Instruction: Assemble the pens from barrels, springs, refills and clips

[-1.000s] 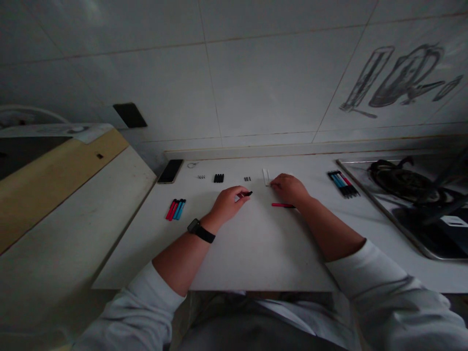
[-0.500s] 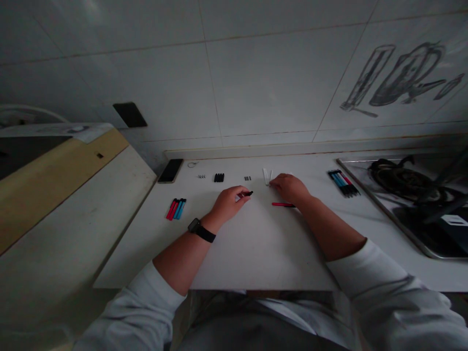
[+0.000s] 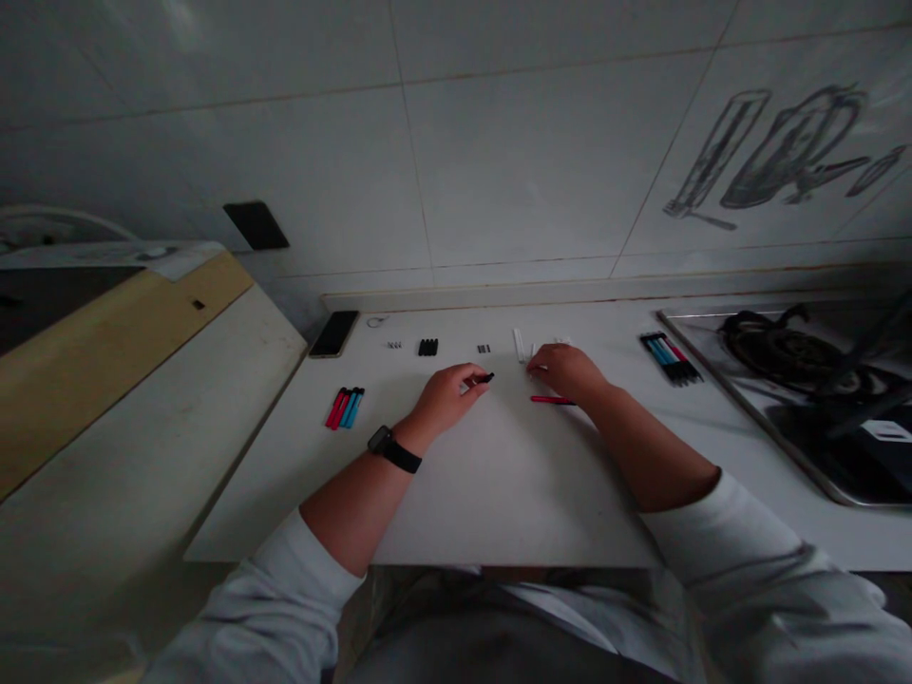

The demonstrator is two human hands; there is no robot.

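Pinching a small black-ended piece (image 3: 487,378) between thumb and fingers, the left hand (image 3: 446,394) is near the middle of the tabletop (image 3: 499,484), a dark-faced watch (image 3: 380,439) on its wrist. The right hand (image 3: 568,370) bends down nearer the far edge, fingertips beside a thin clear rod (image 3: 533,349); I cannot tell whether they are closed on it. A clear tube (image 3: 519,345) lies just left of those fingertips, and a red barrel (image 3: 550,400) lies below that hand, its right end hidden under it.

Along the far edge, from the left corner, are a phone (image 3: 334,334) with a dark screen, a thin ring (image 3: 376,322), some tiny pale pieces (image 3: 394,345), a row of black sleeves (image 3: 428,347) and a few short dark bits (image 3: 484,349) too small to make out. Red and blue barrels (image 3: 345,408) lie side by side near the left edge.

Toward the right, pens in blue, red, white and black (image 3: 671,358) lie just beside a metal-rimmed tray (image 3: 865,503). On the tray, a white label (image 3: 887,430) carries print too blurred to read. A dark drawing (image 3: 790,152) of outlined shapes marks the wall above the tabletop's far edge
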